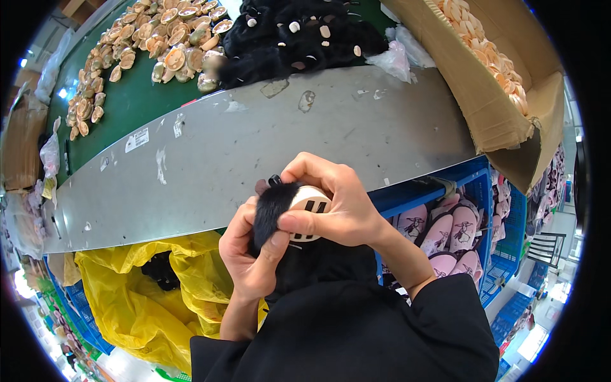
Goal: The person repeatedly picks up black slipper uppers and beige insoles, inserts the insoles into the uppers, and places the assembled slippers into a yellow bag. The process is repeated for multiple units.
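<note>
In front of my chest, both hands work on one small item. Its black furry piece (272,207) lies against a cream rounded part (307,197) with dark slots in its face. My left hand (251,258) is closed on the fur, thumb below. My right hand (337,207) grips the cream part, its thumb across the front and its fingers curled over the top. A small brownish tab (261,186) and a black loop (275,180) stick up at the upper edge. How the fur joins the cream part is hidden by my fingers.
A grey metal ledge (254,146) borders a green surface (143,95) bearing many cream shell-like parts (175,59) and a black furry heap (299,41). At right are a cardboard box (490,118) of cream pieces and a blue crate (487,239) of pink slippers (461,229). A yellow bag (127,299) sits lower left.
</note>
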{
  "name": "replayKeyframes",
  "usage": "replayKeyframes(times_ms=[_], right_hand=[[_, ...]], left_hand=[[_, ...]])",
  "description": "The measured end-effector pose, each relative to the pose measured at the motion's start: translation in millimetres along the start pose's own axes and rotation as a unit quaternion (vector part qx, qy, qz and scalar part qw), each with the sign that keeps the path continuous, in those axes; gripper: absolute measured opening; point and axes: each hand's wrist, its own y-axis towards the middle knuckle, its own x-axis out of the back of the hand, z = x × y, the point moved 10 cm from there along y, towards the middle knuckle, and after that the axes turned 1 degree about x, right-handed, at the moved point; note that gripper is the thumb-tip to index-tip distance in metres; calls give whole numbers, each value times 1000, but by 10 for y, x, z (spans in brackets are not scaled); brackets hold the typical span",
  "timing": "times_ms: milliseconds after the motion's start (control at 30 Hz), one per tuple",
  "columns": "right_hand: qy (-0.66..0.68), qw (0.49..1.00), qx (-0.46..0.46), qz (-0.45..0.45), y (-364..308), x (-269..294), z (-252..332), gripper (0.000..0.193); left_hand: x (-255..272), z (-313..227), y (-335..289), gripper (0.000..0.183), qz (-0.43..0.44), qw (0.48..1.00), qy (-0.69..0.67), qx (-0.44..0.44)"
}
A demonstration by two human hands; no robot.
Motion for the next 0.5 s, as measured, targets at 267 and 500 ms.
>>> replayKeyframes(times_ms=[267,500], right_hand=[[-112,978,146,-99,-3,-20,127,31],[-156,942,235,-184,-50,-29,310,25]], left_hand=[[66,-33,38,15,-47,981,163,-96],[87,153,44,14,-84,950,275,-120]])
